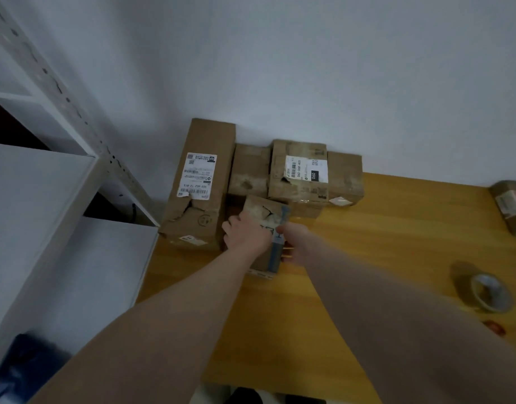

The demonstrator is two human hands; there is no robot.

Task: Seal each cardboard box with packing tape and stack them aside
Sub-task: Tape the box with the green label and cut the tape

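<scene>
Cardboard box (265, 217), small and blue-taped, sits on the wooden worktop (367, 243) against the larger stacked boxes (297, 173) by the wall, both hands on it: left hand (243, 236) grips its left side, right hand (291, 243) clasps its right edge. Tape roll (488, 291) lies well apart.

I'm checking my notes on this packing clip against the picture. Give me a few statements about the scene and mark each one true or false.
1. Both hands hold the small box. True: the left hand and the right hand grip its sides.
2. The tape roll sits on top of a box. False: it lies on the wooden table, to the right.
3. The tall box carries a white label. True.
4. The boxes by the wall stand on the metal shelf. False: they stand on the table.
</scene>
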